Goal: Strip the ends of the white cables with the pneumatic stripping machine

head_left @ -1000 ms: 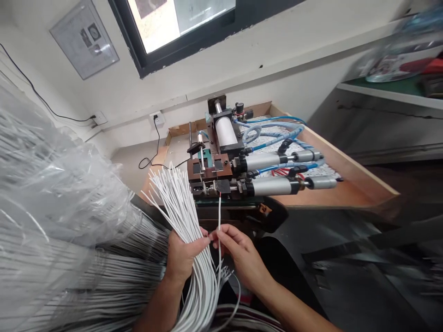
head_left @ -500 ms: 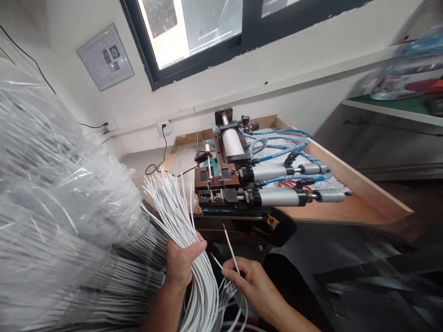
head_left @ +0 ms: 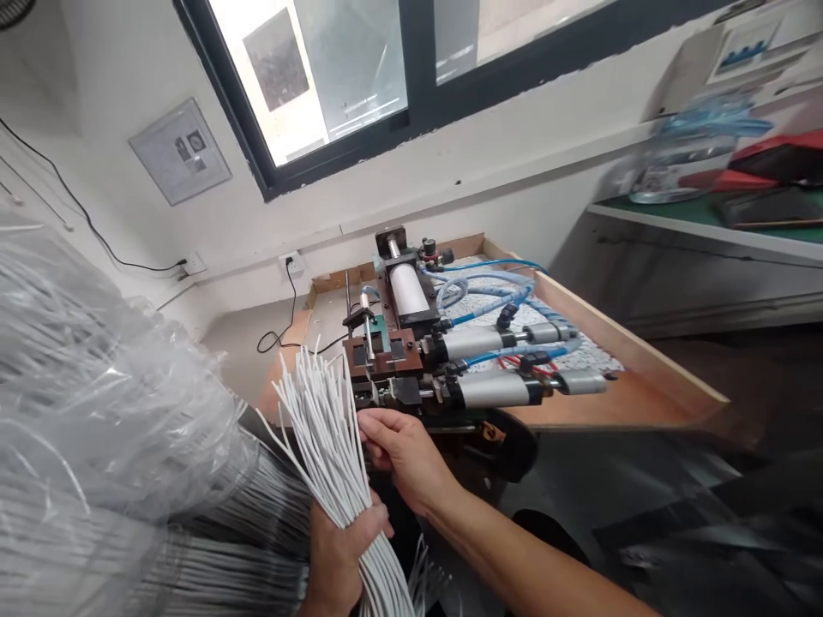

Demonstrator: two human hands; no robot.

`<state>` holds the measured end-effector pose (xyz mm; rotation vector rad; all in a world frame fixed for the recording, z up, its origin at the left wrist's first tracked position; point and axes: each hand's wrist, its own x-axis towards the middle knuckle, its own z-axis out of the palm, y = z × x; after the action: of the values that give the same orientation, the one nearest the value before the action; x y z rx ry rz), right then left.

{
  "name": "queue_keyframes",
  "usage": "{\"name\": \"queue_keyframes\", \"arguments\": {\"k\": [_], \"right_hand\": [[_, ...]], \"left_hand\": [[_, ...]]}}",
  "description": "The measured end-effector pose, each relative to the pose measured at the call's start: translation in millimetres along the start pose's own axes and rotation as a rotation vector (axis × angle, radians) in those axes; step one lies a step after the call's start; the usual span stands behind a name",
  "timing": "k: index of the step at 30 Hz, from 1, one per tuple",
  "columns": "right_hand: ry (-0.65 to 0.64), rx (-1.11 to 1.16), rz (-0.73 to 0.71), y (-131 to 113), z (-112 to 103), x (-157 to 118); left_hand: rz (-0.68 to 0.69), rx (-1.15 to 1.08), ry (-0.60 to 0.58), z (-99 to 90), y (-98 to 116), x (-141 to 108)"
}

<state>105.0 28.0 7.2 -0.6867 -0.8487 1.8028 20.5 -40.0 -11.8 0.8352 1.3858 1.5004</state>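
My left hand (head_left: pixel 351 544) is wrapped around a thick bundle of white wires (head_left: pixel 327 454), whose loose upper ends fan out toward the machine. At the bundle's right edge, my right hand (head_left: pixel 402 450) pinches a single white wire with thumb and forefinger. Its other fingers are curled in. Just beyond the fingertips stands a pneumatic machine (head_left: pixel 386 351) with brown and black blocks, where a small clamp-like opening faces the wire tips. Some thin white wire ends (head_left: pixel 428 578) show below, beside the lower bundle.
Plastic-wrapped wire bundles (head_left: pixel 116 411) are piled at the left. Silver cylinders (head_left: pixel 495 388) and blue air hoses (head_left: pixel 489 291) extend right of the machine inside a wooden-edged tray (head_left: pixel 675 381). A green shelf (head_left: pixel 681 221) with a plastic jug (head_left: pixel 685 158) is at the right.
My right hand has gone up and left to the bundle's edge. The red-tipped wires it held low down are out of its fingers. The view has shifted, so the machine appears further left.
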Motion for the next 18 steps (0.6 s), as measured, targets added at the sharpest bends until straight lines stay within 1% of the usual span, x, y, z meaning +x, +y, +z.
{"name": "queue_keyframes", "arguments": {"k": [3, 5, 8, 9, 11, 13, 15, 18], "right_hand": [[0.055, 0.067, 0.011, 8.0, -4.9, 1.3], [0.051, 0.055, 0.023, 9.3, -8.3, 1.4], [0.008, 0.018, 0.028, 5.8, -6.9, 3.3], [0.001, 0.023, 0.02, 4.2, -5.6, 4.0], [0.017, 0.055, -0.003, 1.9, -4.3, 4.3], [0.058, 0.08, -0.018, 2.0, -6.9, 2.0], [0.113, 0.072, -0.021, 4.5, -13.6, -2.9], [0.161, 0.046, -0.004, 10.5, -25.3, -12.0]], "left_hand": [[-0.064, -0.095, 0.002, -9.0, -6.5, 5.2], [-0.086, -0.085, -0.034, -12.6, -9.8, 7.6], [-0.029, 0.011, -0.136, -11.8, -11.5, 6.8], [-0.021, 0.025, -0.149, -10.6, -11.2, 5.7], [-0.053, 0.002, -0.122, -8.6, -9.4, 3.5], [-0.12, -0.063, -0.08, -8.4, -7.0, 2.7], [-0.172, -0.121, -0.039, -10.5, -4.9, 4.1], [-0.182, -0.181, -0.003, -15.8, -4.7, 9.6]]}}
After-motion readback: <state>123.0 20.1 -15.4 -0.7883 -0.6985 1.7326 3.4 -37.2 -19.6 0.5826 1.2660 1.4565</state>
